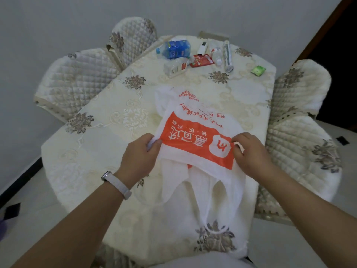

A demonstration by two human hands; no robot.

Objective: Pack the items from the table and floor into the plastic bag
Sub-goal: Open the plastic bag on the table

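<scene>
The plastic bag (195, 144) is laid flat on the near-centre of the table (108, 120), w/ its mouth turned toward the person. Its handle loops (218, 200) are draped down to the near table edge. It is made of thin, crinkled white film, w/ an orange printed panel & red lettering seen upside down.

The bag's L side edge is pinched by the left hand (141, 153), thumb on top & fingers curled under the film. The R end of the orange panel is pinched by the right hand (249, 153), fingertips bunched on the film. The film btw. the hands is pulled fairly flat.

Open cloth is left on both sides of the bag, and in a band btw. its far end & the items along the far edge. The table is covered w/ a cream embroidered cloth w/ grey-brown flower motifs. Its corners are cut, so the outline is approx. octagonal.

Grouped at the far edge, well apart from the bag:
- a glossy blue-wrapped pack (176, 48)
- a clear-wrapped whitish block (175, 67) just in front of it
- a flat red sachet (201, 60)
- a slim white device (202, 47)
- a small clear bottle (216, 55) on its side
- a long tube (228, 55)

A small green packet (258, 71) is set apart near the far R corner.

Quilted chairs w/ rounded backs are pushed close at the L (77, 78), far L (133, 35) & R (301, 89) edges. A pale wristband (116, 183) is worn on the L wrist.
</scene>
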